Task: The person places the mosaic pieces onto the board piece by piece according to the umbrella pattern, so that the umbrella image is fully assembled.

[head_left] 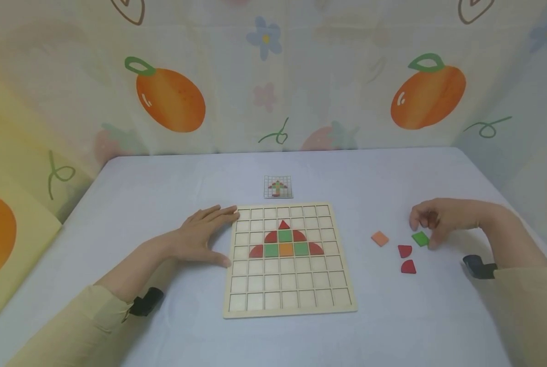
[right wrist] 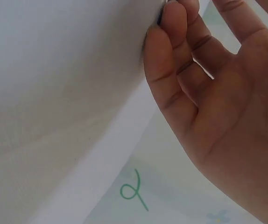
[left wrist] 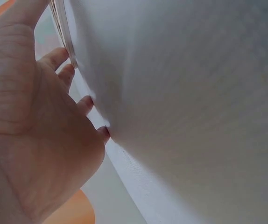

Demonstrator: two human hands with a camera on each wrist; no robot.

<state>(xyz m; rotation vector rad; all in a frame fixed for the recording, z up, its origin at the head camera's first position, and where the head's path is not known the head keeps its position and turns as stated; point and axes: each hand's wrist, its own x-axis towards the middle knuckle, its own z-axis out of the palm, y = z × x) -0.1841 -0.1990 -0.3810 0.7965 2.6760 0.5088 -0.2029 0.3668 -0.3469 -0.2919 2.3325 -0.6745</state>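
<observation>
Tabletop (head_left: 186, 173): white cloth; its far edge runs 9 to 3 o'clock below the printed curtain (head_left: 337, 81).
Grid board (head_left: 289, 313): nearly square, far edge towards 12; white cloth lies between its 3 o'clock edge and the loose tiles.
Mosaic (head_left: 285, 249) on board: widest row runs 9 to 3 o'clock; red triangle (head_left: 283, 225) on top points to 12.
Left hand (head_left: 204, 237): at the board's 9 to 10 o'clock, released, fingers spread, fingertips and thumb against that edge.
Right hand (head_left: 440, 220): between 2 and 3 o'clock, fingers bent over the green tile, thumb at its edge; cannot tell whether it grasps.
Card (head_left: 278, 187): just beyond the board at 12; its printed arrow points to 12.
Green tile (head_left: 420, 238): near 3 o'clock, askew, one corner towards 12.
Orange tile (head_left: 380, 238): near 3, between green tile and board, also askew.
Red tiles (head_left: 408, 267): two rounded pieces at 3 o'clock, near each other.
</observation>
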